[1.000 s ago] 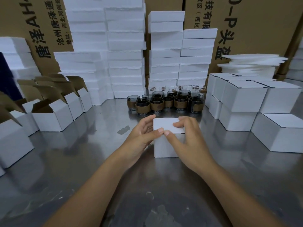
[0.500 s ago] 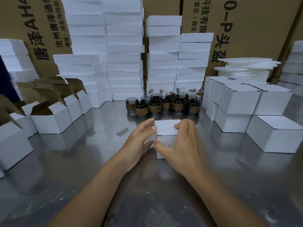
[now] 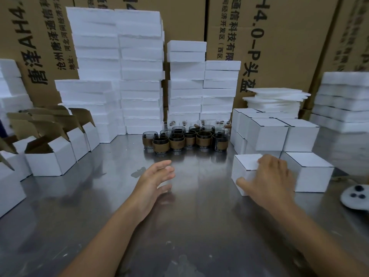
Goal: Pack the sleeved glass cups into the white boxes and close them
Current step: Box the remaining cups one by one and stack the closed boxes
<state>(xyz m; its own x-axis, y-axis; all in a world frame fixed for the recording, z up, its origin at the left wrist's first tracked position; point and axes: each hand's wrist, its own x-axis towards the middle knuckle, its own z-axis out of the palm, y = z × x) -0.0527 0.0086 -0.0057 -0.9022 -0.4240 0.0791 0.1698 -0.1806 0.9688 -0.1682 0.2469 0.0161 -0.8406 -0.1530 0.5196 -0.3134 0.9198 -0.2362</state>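
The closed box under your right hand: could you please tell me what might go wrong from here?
The closed box that the right hand holds sits close to the stacked boxes; a shove might topple them. The left hand, open near the crowded sleeved glass cups, could tip one when reaching.

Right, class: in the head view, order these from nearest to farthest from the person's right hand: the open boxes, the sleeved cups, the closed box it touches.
1. Closed white box, held under the right hand.
2. Sleeved glass cups, ahead and leftward, mid-table.
3. Open boxes, along the table's far left side.
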